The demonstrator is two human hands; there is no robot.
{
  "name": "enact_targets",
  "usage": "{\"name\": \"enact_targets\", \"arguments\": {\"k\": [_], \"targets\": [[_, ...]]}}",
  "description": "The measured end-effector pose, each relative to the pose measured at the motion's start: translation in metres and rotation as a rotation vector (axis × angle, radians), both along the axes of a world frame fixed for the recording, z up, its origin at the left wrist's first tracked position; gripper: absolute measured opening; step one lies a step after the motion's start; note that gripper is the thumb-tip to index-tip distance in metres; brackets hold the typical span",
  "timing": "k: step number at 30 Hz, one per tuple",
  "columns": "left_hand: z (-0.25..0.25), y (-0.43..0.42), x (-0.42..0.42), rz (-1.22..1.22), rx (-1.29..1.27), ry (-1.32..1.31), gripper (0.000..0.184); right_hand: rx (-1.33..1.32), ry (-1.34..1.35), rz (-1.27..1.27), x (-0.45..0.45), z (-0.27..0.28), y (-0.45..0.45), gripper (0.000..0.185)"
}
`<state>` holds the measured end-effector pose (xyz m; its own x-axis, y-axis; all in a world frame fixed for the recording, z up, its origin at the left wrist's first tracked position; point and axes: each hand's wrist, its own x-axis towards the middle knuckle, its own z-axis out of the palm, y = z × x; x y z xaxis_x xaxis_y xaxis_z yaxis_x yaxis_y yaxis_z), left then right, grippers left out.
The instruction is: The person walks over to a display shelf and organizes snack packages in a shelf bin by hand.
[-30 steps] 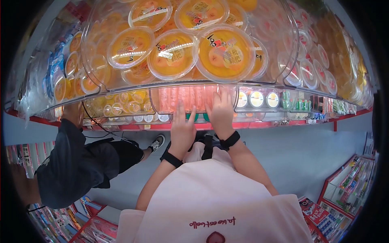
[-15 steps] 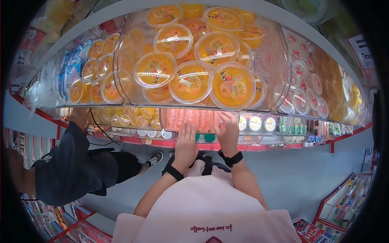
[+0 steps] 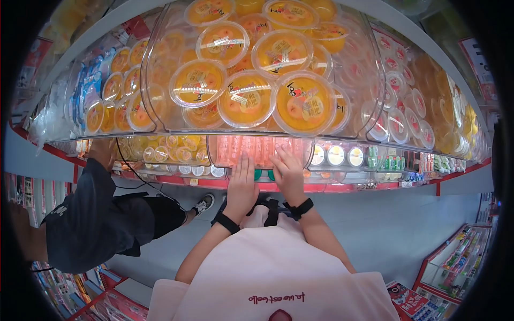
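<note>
Pink packs (image 3: 235, 147) lie side by side in a clear bin on the shelf's second level. My left hand (image 3: 243, 184) rests at the bin's front edge, fingers stretched out over the left packs, holding nothing. Over the packs on the right is my right hand (image 3: 288, 172), its fingers apart and bent slightly, with nothing seen in them. Green round lids (image 3: 258, 174) show below the bin between my hands. Above stands a larger clear bin with orange jelly cups (image 3: 247, 99).
Round white-lidded cups (image 3: 335, 155) sit right of the pink packs, small yellow cups (image 3: 161, 153) left of them. A person in dark clothes (image 3: 91, 219) reaches to the shelf at the left, near a hanging black cable (image 3: 127, 163). A glass case (image 3: 455, 257) stands at the lower right.
My right hand has moved left across the pink packs from the bin's right side. My left hand stays at the front edge. The view has tilted down, then slightly back.
</note>
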<state>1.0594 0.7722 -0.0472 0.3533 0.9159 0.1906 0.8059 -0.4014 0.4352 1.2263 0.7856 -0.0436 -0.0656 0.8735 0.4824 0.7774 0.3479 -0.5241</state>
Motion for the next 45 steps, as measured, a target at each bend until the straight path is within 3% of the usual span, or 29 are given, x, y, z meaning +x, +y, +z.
{"name": "enact_targets", "arguments": {"k": [3,5,9,11,12,13,15,18,22,25,31,38,45], "targets": [[0.002,0.0,0.0,0.002,-0.009,0.004,0.069,0.002,-0.059,-0.028,-0.001,0.001,-0.003,0.029],[0.005,0.0,0.0,0.001,-0.008,0.006,0.069,0.017,0.209,-0.164,-0.002,-0.008,-0.003,0.024],[0.0,0.002,-0.002,-0.007,-0.008,0.016,0.072,0.038,0.337,-0.212,0.004,0.013,0.002,0.021],[0.0,0.002,-0.002,-0.016,-0.001,0.028,0.076,-0.494,0.751,-0.449,-0.001,0.032,0.001,0.021],[0.002,0.001,-0.003,-0.02,0.001,0.022,0.075,-0.291,1.004,-0.342,-0.004,0.032,0.002,0.021],[0.003,0.001,-0.003,-0.023,-0.001,0.017,0.075,-0.289,1.001,-0.334,-0.007,0.032,0.003,0.021],[0.004,0.001,-0.002,-0.003,0.015,0.004,0.069,-0.239,1.311,-0.164,-0.012,0.031,0.0,0.024],[0.002,0.0,-0.002,0.015,0.027,-0.011,0.064,-0.307,1.195,-0.144,-0.026,0.025,-0.001,0.025],[-0.001,0.001,-0.003,0.006,0.033,-0.025,0.063,-0.386,1.247,-0.161,-0.022,0.027,0.005,0.026],[-0.001,0.0,-0.003,0.001,0.057,-0.034,0.063,-0.428,1.185,-0.163,-0.02,0.031,0.002,0.037],[0.0,0.002,-0.003,0.005,0.044,-0.039,0.063,-0.469,1.181,-0.08,-0.029,0.001,0.005,0.04],[0.006,0.001,-0.005,-0.028,0.016,-0.029,0.066,-0.414,0.7,-0.146,-0.038,-0.003,0.004,0.036],[-0.003,0.001,-0.012,-0.04,0.024,-0.193,0.065,-0.36,0.46,-0.077,-0.035,0.009,0.01,0.032]]}}
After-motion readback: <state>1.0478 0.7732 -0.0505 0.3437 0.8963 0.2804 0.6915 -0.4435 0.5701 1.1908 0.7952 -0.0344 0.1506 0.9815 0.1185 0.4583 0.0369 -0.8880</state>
